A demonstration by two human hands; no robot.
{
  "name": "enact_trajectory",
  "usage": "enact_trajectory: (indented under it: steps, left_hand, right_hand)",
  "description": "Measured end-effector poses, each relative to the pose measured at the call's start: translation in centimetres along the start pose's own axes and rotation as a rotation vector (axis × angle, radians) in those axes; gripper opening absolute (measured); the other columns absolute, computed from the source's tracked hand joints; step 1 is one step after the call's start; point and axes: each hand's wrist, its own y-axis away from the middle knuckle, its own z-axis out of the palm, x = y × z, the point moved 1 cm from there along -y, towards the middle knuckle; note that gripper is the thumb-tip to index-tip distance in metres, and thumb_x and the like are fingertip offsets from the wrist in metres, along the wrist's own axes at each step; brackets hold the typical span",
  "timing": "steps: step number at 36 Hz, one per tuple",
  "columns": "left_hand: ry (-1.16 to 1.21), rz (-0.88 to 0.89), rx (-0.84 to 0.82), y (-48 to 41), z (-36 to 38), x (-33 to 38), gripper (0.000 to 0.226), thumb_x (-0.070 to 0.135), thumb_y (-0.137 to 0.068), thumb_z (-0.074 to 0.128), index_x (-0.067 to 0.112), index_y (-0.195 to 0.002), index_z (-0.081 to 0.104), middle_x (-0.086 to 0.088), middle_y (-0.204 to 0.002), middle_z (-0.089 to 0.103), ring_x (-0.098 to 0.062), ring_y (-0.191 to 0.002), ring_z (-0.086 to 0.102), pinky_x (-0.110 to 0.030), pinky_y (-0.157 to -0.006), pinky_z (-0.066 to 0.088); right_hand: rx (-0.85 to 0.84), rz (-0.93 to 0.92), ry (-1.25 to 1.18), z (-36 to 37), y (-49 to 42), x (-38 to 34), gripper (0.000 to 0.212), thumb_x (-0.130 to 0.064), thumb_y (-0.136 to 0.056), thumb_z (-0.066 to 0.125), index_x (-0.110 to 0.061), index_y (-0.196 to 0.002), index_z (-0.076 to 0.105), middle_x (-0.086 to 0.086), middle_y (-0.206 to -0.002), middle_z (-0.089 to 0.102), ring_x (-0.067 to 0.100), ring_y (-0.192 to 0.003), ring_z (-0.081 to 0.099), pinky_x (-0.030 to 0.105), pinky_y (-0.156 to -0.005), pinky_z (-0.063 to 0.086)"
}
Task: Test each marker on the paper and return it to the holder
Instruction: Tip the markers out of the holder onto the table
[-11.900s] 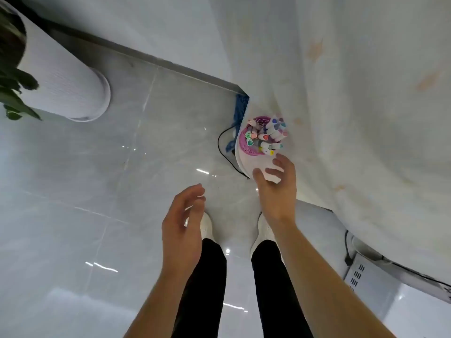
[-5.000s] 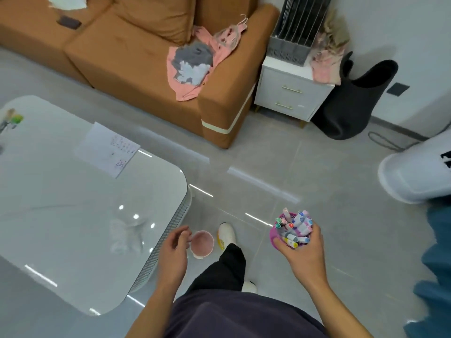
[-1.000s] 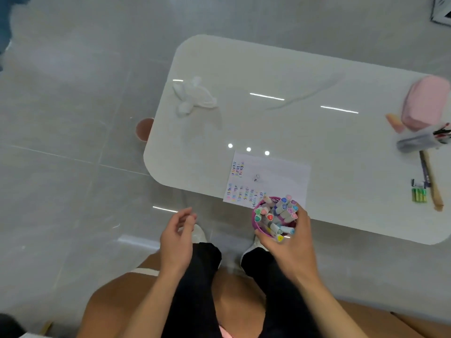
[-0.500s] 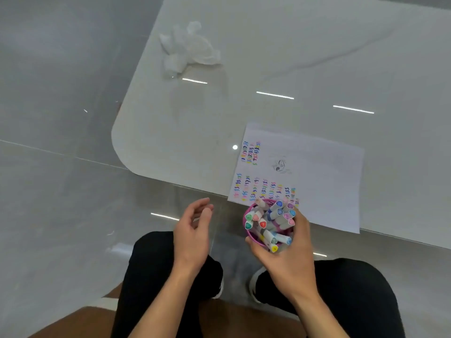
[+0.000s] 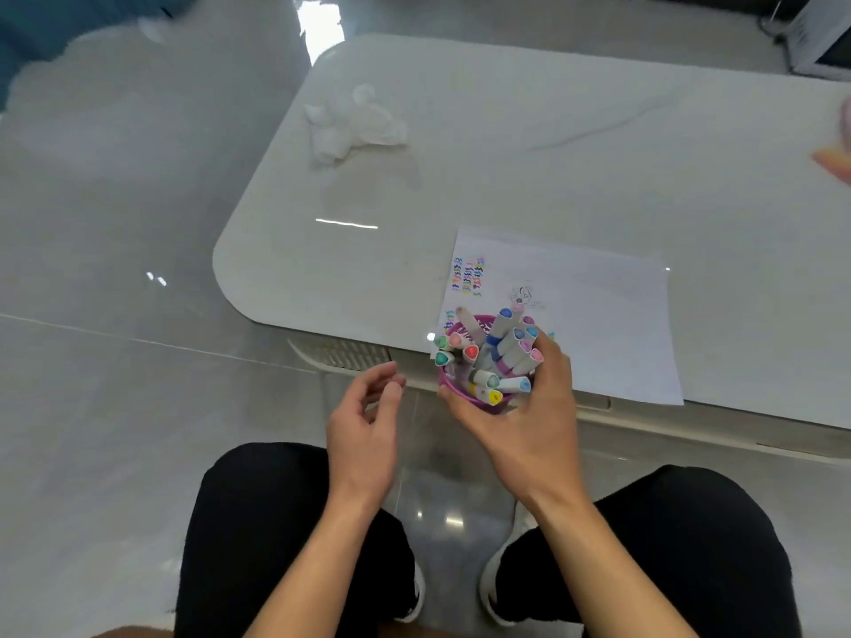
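My right hand [image 5: 529, 421] grips a purple holder [image 5: 481, 398] from below, its fingers curled round the cup. Several capped markers [image 5: 495, 356] with coloured ends stand packed in it. The holder hovers over the table's near edge, at the lower left corner of a white paper [image 5: 589, 315]. The sheet bears rows of small coloured test marks and a little sketch. My left hand [image 5: 366, 421] floats just left of the holder, fingers loosely curled, holding nothing.
The glossy white table [image 5: 529, 154] has a rounded near-left corner. A crumpled white tissue [image 5: 352, 124] lies near its far left. Pink things [image 5: 840, 149] show at the right edge. My knees in black trousers are below, over a grey tiled floor [image 5: 115, 269].
The holder in my right hand has come up to the table's near edge, over the paper's corner. My left hand stays beside it. The view has tilted up slightly.
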Motion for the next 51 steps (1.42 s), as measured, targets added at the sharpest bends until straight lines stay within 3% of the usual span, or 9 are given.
enact_trajectory:
  steps: [8,13,20,24,29,37,41,46,51]
  left_hand:
    - [0.032,0.026,0.046,-1.7,-1.2,1.8,0.02,0.014,-0.096,0.062,0.027,-0.11,0.069,0.005,-0.1,0.075,-0.008,-0.096,0.069,-0.032,-0.09,0.055]
    - [0.002,0.101,0.07,-4.9,-2.0,3.0,0.022,0.014,-0.096,0.061,0.024,-0.116,0.067,0.007,-0.104,0.073,-0.004,-0.098,0.067,-0.024,-0.088,0.053]
    - [-0.092,0.186,0.108,-10.4,-2.1,4.1,0.026,0.016,-0.096,0.062,0.025,-0.12,0.064,0.012,-0.106,0.069,0.001,-0.1,0.064,-0.016,-0.087,0.052]
    - [-0.191,0.24,0.15,-13.1,-2.7,3.8,0.031,0.016,-0.093,0.065,0.024,-0.123,0.063,0.013,-0.109,0.067,0.0,-0.103,0.063,-0.02,-0.09,0.052]
    - [-0.33,0.256,0.128,-15.0,-3.0,3.0,0.041,0.019,-0.091,0.068,0.028,-0.13,0.057,0.017,-0.12,0.059,0.002,-0.111,0.056,-0.01,-0.09,0.043]
    - [-0.498,0.324,0.071,-16.0,-2.6,1.7,0.046,0.021,-0.087,0.071,0.024,-0.13,0.056,0.012,-0.125,0.05,-0.005,-0.12,0.048,-0.035,-0.102,0.049]
    - [-0.519,0.358,0.037,-15.8,-1.8,1.8,0.052,0.035,-0.087,0.072,0.027,-0.134,0.052,0.012,-0.128,0.051,-0.007,-0.121,0.047,-0.042,-0.105,0.045]
    - [-0.505,0.357,0.006,-15.1,-0.5,2.1,0.072,0.048,-0.082,0.071,0.028,-0.144,0.04,0.011,-0.136,0.05,-0.006,-0.129,0.039,-0.035,-0.118,0.022]
    - [-0.494,0.416,0.071,-14.9,0.8,3.8,0.063,0.034,-0.081,0.064,0.035,-0.135,0.033,0.014,-0.125,0.047,-0.01,-0.121,0.039,-0.032,-0.116,0.016]
  right_hand:
    - [-0.062,0.002,-0.013,3.5,-3.6,-2.2,0.086,-0.046,-0.059,0.094,-0.037,-0.134,0.054,-0.005,-0.127,0.061,0.016,-0.122,0.061,0.041,-0.099,0.056]
    - [-0.067,-0.049,0.011,6.1,-6.4,-3.6,0.073,-0.035,-0.062,0.096,-0.045,-0.119,0.052,-0.017,-0.114,0.059,0.011,-0.118,0.056,0.038,-0.097,0.054]
    - [-0.078,-0.055,0.067,9.9,-11.1,-3.2,0.087,-0.044,-0.064,0.095,-0.029,-0.137,0.05,-0.011,-0.122,0.056,0.01,-0.118,0.051,0.034,-0.097,0.054]
    - [-0.077,-0.048,0.073,11.8,-12.9,-2.8,0.089,-0.046,-0.064,0.095,-0.028,-0.139,0.05,-0.007,-0.125,0.057,0.007,-0.117,0.049,0.026,-0.096,0.052]
    - [-0.085,-0.04,0.061,13.3,-13.5,-1.8,0.089,-0.044,-0.067,0.095,-0.026,-0.141,0.049,-0.007,-0.127,0.056,0.006,-0.117,0.05,0.013,-0.091,0.049]
    - [-0.114,-0.01,-0.016,13.7,-13.8,-1.1,0.098,-0.047,-0.063,0.097,-0.031,-0.144,0.045,-0.01,-0.13,0.052,0.01,-0.126,0.051,0.039,-0.103,0.054]
    - [-0.156,-0.033,0.01,12.5,-14.0,-1.8,0.107,-0.047,-0.062,0.097,-0.033,-0.149,0.038,-0.01,-0.138,0.049,0.008,-0.13,0.047,0.034,-0.107,0.05]
    - [-0.164,-0.097,0.058,12.4,-14.2,-3.1,0.109,-0.045,-0.063,0.097,-0.03,-0.152,0.036,-0.015,-0.136,0.043,0.008,-0.131,0.045,0.027,-0.11,0.045]
    - [-0.098,-0.166,0.135,13.4,-14.5,-3.3,0.106,-0.048,-0.063,0.096,-0.023,-0.149,0.041,-0.015,-0.129,0.044,0.007,-0.124,0.041,0.024,-0.107,0.039]
